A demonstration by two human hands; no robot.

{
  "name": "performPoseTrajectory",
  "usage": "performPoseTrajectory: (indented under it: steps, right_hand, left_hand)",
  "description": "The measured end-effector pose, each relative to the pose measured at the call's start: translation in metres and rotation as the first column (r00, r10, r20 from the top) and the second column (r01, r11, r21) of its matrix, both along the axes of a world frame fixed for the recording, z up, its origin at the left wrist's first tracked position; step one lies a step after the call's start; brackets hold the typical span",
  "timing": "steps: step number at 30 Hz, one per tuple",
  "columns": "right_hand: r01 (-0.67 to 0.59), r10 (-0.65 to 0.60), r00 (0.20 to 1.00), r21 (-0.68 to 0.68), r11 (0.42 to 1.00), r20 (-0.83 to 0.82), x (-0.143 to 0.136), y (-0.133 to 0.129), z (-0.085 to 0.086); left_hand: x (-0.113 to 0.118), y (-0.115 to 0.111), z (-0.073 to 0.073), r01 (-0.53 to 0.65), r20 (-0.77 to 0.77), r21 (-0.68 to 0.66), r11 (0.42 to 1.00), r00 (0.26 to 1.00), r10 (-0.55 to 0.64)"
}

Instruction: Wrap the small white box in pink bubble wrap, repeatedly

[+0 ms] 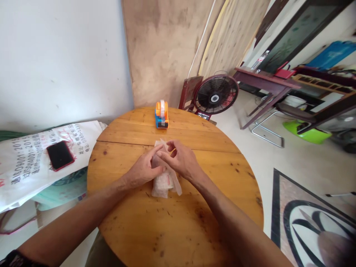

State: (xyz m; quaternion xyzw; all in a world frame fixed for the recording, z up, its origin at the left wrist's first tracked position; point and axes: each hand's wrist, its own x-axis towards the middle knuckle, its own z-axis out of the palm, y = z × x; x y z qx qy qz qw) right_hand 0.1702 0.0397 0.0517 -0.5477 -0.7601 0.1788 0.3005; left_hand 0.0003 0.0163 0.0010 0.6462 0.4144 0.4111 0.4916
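Observation:
A small package in clear bubble wrap [160, 187] lies on the round wooden table [125, 222], with a whitish item bearing red marks showing through it. My left hand [143, 165] grips the wrap from the left, thumb and fingers on either side of it. From the right, my right hand [182, 157] has its bent fingers and thumb closed on the upper part of the wrap. A loose flap of wrap hangs out below my right hand. Beyond both hands stands an orange and blue tape dispenser [161, 115] with a roll of clear tape.
To the left, a phone [60, 155] with a red edge rests on a white printed sack [30, 163]. A dark red fan [215, 95] stands behind the table. A purple-brown table [267, 79] and a green basin [307, 131] are farther right.

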Motion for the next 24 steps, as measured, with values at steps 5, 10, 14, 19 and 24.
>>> performPoseTrajectory:
  steps: [5, 10, 14, 19, 24]
  right_hand:
    - [0.031, -0.033, 0.997, -0.035, 0.999, -0.066, 0.005, 0.013, -0.012]
    - [0.014, -0.021, 0.990, -0.052, 0.999, -0.136, 0.011, 0.008, -0.010]
    - [0.002, -0.002, 1.000, -0.067, 0.998, 0.003, -0.004, 0.002, -0.004]
    - [-0.006, 0.005, 1.000, -0.051, 0.999, -0.014, -0.007, 0.011, -0.007]
    - [0.008, -0.026, 0.970, -0.075, 0.997, -0.240, 0.008, 0.016, -0.013]
  left_hand:
    - [-0.002, -0.003, 0.009, -0.060, -0.156, -0.030, 0.998, 0.986, 0.054]
    - [-0.001, -0.002, 0.007, -0.057, -0.173, 0.015, 0.998, 0.983, 0.058]
    - [0.000, -0.002, 0.007, -0.019, -0.102, 0.144, 0.989, 0.994, 0.034]
    - [-0.001, -0.004, 0.014, -0.037, -0.186, 0.125, 0.991, 0.981, 0.060]
    - [-0.001, -0.003, 0.009, -0.096, -0.093, 0.010, 0.995, 0.991, 0.097]
